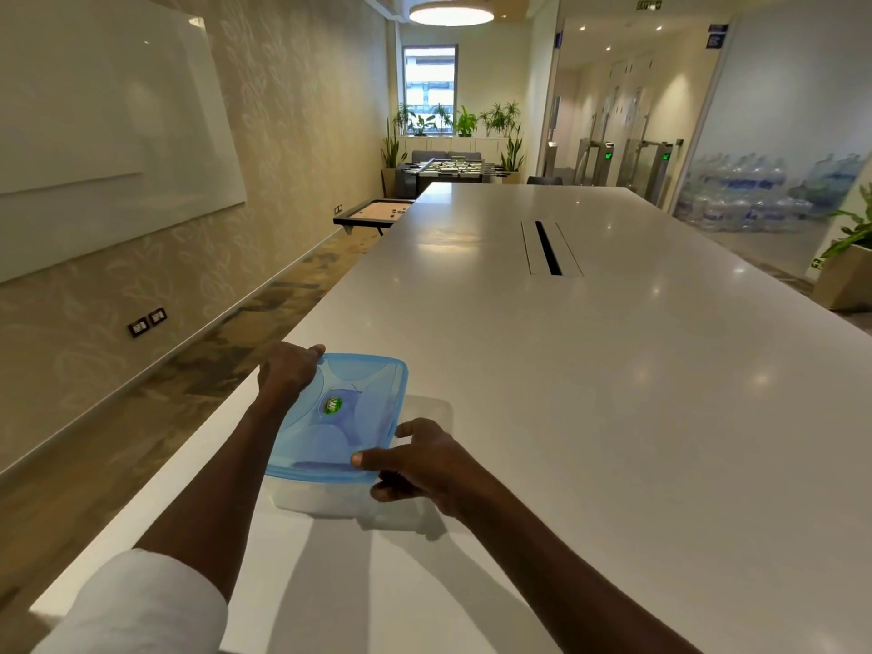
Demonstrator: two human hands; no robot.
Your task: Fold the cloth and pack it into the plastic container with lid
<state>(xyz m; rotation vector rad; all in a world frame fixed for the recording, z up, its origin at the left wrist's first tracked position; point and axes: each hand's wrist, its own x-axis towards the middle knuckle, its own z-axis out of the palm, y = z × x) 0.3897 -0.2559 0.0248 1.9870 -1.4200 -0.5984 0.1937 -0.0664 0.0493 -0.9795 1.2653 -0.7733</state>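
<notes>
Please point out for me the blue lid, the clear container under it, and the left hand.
blue lid (pixel 347 394): head view, on its top surface beside the green sticker.
clear container (pixel 306 500): head view, on its near wall below the lid.
left hand (pixel 288 370): head view, on the back of the hand at the lid's far left corner.

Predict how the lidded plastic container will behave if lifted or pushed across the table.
The container probably lifts easily: thin clear plastic. Its low, wide shape makes tipping unlikely. On the glossy table it may slide readily.
</notes>
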